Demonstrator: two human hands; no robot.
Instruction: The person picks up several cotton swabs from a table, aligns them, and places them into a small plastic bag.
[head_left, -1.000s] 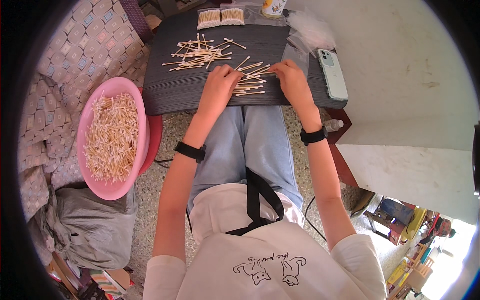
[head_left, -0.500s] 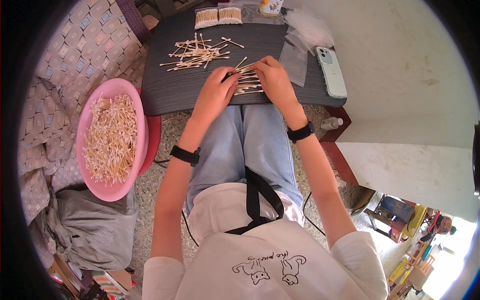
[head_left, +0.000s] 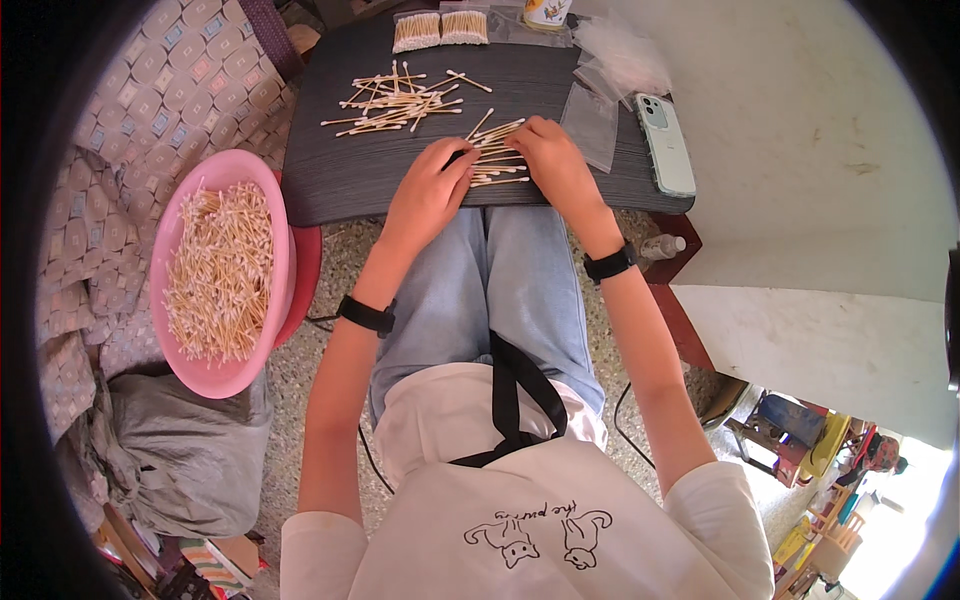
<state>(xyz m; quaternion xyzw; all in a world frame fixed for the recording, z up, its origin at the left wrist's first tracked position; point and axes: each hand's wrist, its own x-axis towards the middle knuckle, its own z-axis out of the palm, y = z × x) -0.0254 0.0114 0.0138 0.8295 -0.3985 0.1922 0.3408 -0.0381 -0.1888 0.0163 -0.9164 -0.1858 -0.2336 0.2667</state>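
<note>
Both hands, left (head_left: 428, 190) and right (head_left: 552, 165), now drawn together since a second ago, grasping a gathered swab bunch (head_left: 492, 158) on the board (head_left: 330, 180).

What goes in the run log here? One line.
left hand + right hand: on swabs | table | pink bowl left

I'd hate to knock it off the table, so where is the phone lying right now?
In the head view the phone lies flat at the right edge of the dark table, just right of a clear plastic bag and beyond the right hand.
</note>
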